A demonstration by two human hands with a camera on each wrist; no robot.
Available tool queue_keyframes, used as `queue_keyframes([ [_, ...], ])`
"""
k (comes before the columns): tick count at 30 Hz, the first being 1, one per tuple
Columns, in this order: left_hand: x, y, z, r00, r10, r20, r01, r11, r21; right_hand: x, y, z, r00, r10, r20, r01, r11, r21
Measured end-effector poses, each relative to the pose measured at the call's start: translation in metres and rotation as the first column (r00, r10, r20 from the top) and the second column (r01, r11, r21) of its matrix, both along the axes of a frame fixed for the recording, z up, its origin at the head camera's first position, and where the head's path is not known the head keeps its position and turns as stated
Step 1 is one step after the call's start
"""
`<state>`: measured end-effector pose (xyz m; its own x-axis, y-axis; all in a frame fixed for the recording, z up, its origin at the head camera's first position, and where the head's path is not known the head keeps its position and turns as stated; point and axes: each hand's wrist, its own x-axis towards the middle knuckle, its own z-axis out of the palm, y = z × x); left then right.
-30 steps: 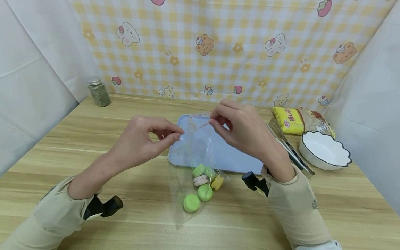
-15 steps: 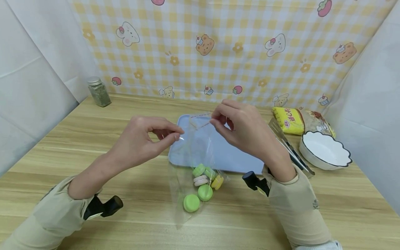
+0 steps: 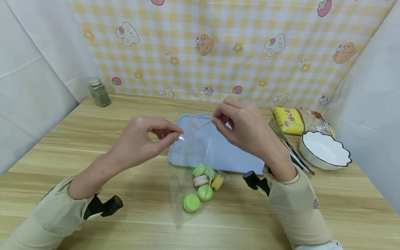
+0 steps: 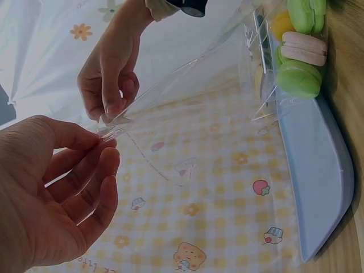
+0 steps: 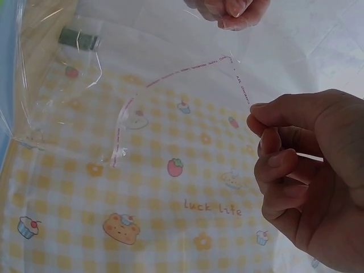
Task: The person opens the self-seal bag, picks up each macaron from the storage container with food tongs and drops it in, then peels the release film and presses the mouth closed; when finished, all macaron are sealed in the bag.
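Observation:
A clear plastic bag [image 3: 200,147] hangs between both hands, with a red dashed line printed along its top edge. Inside, low in the bag, sit several macarons: green [image 3: 191,202], pale pink [image 3: 200,180] and yellow [image 3: 217,182]. My left hand [image 3: 145,139] pinches the bag's edge between thumb and forefinger; the left wrist view shows the film [image 4: 187,85] stretching away from those fingertips. With thumb and forefinger, my right hand [image 3: 242,126] pinches the red-lined edge on the other side. In the right wrist view the red line [image 5: 182,72] runs to the right fingertips.
Behind the bag lies a light blue tray [image 3: 237,156]. To the right are metal tongs [image 3: 292,147], a white scalloped bowl [image 3: 325,149] and a yellow food packet [image 3: 289,120]. A jar of green herbs [image 3: 99,92] stands at the back left.
My right hand has shifted slightly to the right and up, drawing the red-lined edge with it. A small bright bit of film now shows at the left fingertips. The macarons stay put.

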<state>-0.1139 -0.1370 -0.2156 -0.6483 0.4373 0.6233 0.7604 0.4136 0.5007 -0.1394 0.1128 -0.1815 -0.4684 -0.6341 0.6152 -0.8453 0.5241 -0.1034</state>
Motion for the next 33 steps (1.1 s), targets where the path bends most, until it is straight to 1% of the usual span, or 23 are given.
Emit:
queue_keyframes([
  [8,-0.0001,0.0000,0.0003,1.000,-0.003,0.000,0.003,1.000,-0.003,0.0011,0.0011,-0.0001,1.000,-0.016,-0.011,0.015,1.000,-0.018],
  [18,0.0001,-0.0001,0.0001,1.000,0.001,0.007,-0.001,1.000,-0.003,-0.0002,0.0020,-0.0003,1.000,-0.020,-0.012,0.020,1.000,-0.008],
  [29,-0.0013,-0.0001,-0.0009,1.000,0.001,-0.012,-0.001,1.000,0.003,-0.0003,0.0038,0.0002,0.999,-0.039,-0.010,0.039,0.999,-0.020],
  [33,-0.0015,0.0002,-0.0009,1.000,0.000,-0.011,0.000,1.000,0.001,-0.0006,0.0047,0.0003,0.999,-0.046,-0.024,0.045,0.999,-0.018],
])
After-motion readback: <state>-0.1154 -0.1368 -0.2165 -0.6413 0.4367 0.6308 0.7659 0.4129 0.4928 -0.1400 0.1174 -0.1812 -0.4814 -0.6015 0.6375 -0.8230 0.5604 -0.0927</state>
